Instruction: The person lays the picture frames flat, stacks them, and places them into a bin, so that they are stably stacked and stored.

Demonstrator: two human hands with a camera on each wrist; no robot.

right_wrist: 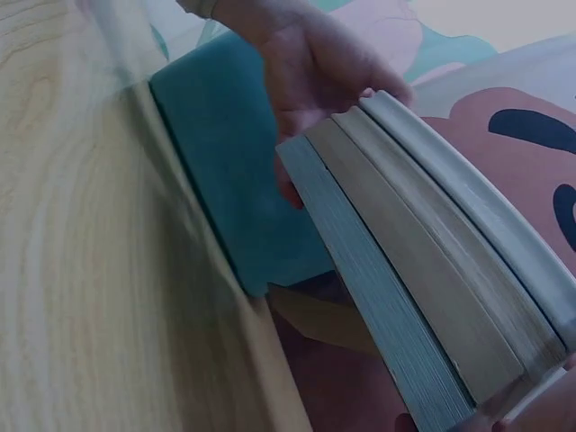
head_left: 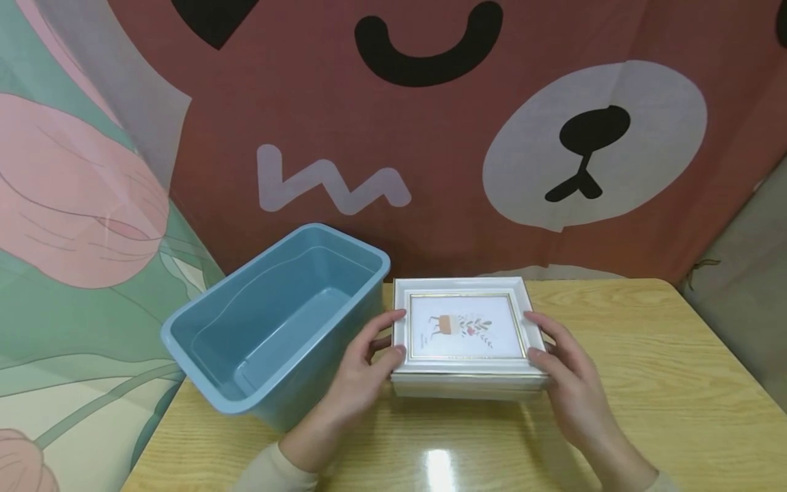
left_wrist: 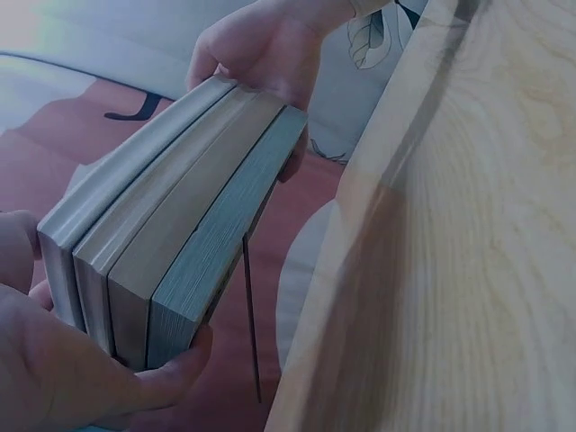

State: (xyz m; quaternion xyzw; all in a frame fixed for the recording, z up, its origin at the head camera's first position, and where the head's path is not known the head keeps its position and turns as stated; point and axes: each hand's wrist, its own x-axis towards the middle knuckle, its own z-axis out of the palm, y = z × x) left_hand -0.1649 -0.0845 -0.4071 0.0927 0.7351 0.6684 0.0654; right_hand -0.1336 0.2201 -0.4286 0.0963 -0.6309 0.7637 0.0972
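A stack of several picture frames (head_left: 464, 326) is held level over the table between both hands. The top one is white with a thin gold inner border around a small animal-and-flowers print. Seen from the side in the left wrist view, the stack has white, beige and bluish edges (left_wrist: 229, 216). My left hand (head_left: 363, 369) grips its left end, thumb on top near the front corner. My right hand (head_left: 572, 376) grips the right end the same way. From the bottom frame's back a brown stand flap (right_wrist: 324, 319) sticks out below.
A blue plastic bin (head_left: 326, 342) stands at an angle on the table, left of the stack and close to the left hand; its inside shows bare. The wooden table (head_left: 664, 383) extends to the right. Behind hangs a printed bear cloth (head_left: 443, 137).
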